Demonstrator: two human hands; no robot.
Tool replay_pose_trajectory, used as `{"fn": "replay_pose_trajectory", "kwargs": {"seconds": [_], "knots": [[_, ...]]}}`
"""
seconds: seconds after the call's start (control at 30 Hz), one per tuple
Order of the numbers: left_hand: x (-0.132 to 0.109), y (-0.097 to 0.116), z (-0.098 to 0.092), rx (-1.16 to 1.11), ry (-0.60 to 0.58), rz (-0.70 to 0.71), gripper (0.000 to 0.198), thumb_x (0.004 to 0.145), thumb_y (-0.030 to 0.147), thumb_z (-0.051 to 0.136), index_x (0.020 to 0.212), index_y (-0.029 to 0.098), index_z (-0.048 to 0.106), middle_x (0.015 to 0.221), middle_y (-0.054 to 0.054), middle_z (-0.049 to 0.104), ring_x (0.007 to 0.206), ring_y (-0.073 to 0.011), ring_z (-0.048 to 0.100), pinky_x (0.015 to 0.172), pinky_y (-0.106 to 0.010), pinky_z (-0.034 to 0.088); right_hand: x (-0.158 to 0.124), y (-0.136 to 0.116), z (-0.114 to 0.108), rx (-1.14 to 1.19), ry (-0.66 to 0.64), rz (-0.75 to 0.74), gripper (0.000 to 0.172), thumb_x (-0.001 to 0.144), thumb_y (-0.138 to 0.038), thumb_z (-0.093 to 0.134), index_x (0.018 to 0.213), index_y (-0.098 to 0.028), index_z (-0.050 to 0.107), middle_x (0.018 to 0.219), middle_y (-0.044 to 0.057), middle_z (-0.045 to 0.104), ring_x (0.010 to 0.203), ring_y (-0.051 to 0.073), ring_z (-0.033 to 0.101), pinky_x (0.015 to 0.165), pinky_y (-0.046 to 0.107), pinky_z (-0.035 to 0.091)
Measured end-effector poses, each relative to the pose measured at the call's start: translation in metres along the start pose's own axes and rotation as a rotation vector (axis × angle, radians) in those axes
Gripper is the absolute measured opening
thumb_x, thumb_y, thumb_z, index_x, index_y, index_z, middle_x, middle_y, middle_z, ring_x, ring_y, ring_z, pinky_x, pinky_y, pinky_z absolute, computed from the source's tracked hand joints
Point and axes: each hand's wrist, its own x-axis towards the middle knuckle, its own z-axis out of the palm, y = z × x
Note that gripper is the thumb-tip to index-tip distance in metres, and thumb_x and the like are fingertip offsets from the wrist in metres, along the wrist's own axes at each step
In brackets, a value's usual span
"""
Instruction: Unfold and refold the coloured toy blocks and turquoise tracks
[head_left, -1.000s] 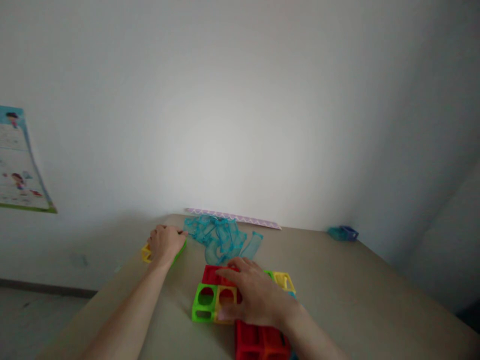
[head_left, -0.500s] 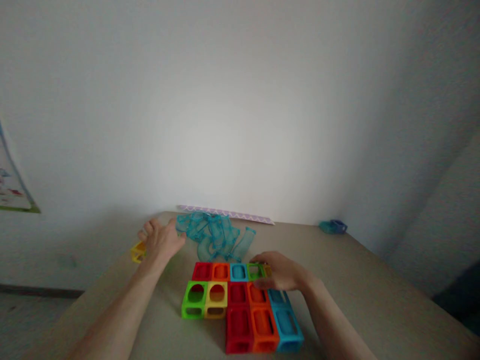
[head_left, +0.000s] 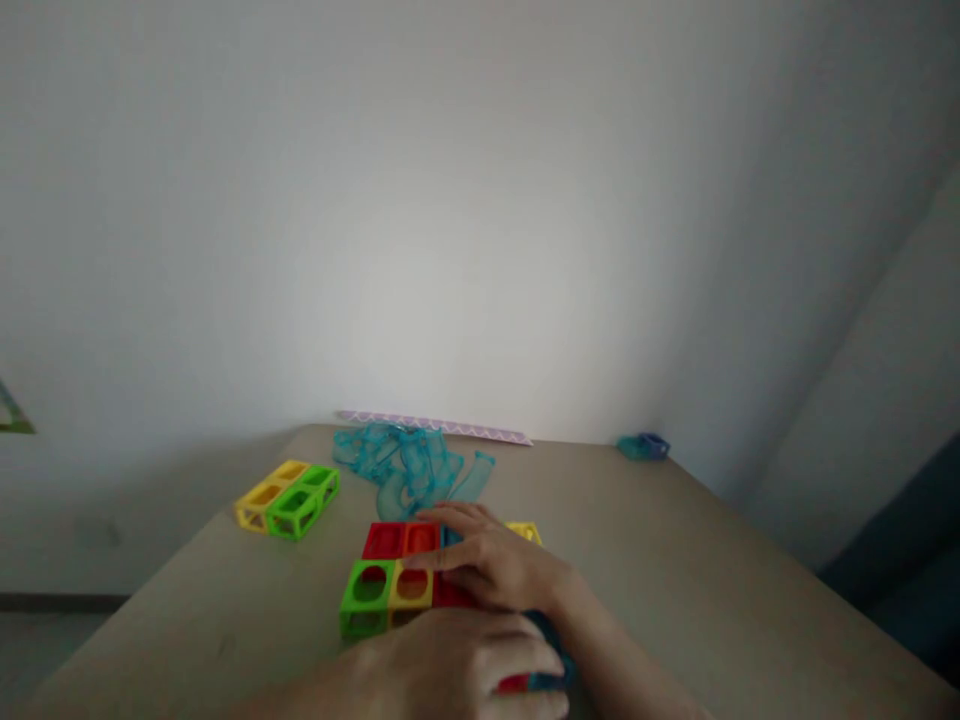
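Hollow, see-through plastic building blocks (head_left: pixel 368 590) in green, yellow, red, orange and blue lie joined on the table in front of me. My right hand (head_left: pixel 499 560) reaches across their back and middle part, fingers bent over the blocks and gripping them from above. Closer to me, my left hand (head_left: pixel 465 665) is closed over the near end, where bits of red and blue show beside its fingers. Both hands cover much of the group. A yellow corner (head_left: pixel 525 530) peeks out behind my right hand.
At the left on the table (head_left: pixel 720 580) sits a separate group of green and yellow blocks (head_left: pixel 300 495). Translucent blue track pieces (head_left: pixel 412 465) are heaped behind the blocks. A purple patterned strip (head_left: pixel 435 425) lies along the wall; small blue and purple pieces (head_left: pixel 645 447) rest at the far right.
My left hand has left the yellow and green blocks at the left and come to the near end of the joined blocks. My right hand has shifted left across them.
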Motion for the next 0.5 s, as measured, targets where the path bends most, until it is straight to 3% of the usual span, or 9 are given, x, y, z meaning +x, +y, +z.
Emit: {"fn": "replay_pose_trajectory", "kwargs": {"seconds": [0.1, 0.23, 0.5], "knots": [[0.005, 0.008, 0.0, 0.03, -0.046, -0.073, 0.031, 0.093, 0.023, 0.044, 0.119, 0.012, 0.058, 0.121, -0.006, 0.064, 0.111, -0.0178, 0.057, 0.098, -0.025, 0.044, 0.002, -0.001, 0.002, 0.02, -0.037, -0.012, 0.044, 0.088, -0.011, 0.05, 0.119, -0.041, 0.06, 0.147, -0.005, 0.036, 0.133, 0.017, 0.034, 0.109, 0.037, 0.023], [0.0, 0.01, 0.008, 0.011, -0.022, -0.159, 0.035, 0.095, 0.018, 0.037, 0.123, 0.012, 0.057, 0.127, -0.004, 0.061, 0.118, -0.0164, 0.054, 0.107, -0.023, 0.037, 0.005, 0.0, 0.005, 0.06, -0.021, -0.001, 0.038, 0.089, -0.01, 0.05, 0.111, -0.037, 0.066, 0.146, -0.005, 0.039, 0.131, 0.015, 0.039, 0.109, 0.031, 0.022], [-0.006, 0.003, 0.015, -0.158, -0.011, -0.151, 0.036, 0.094, 0.015, 0.038, 0.122, 0.008, 0.059, 0.13, -0.008, 0.058, 0.126, -0.0156, 0.048, 0.111, -0.024, 0.033, 0.008, 0.006, 0.009, 0.123, -0.027, -0.009, 0.047, 0.082, -0.003, 0.052, 0.112, -0.036, 0.066, 0.147, -0.005, 0.038, 0.13, 0.017, 0.04, 0.109, 0.034, 0.022]]}}
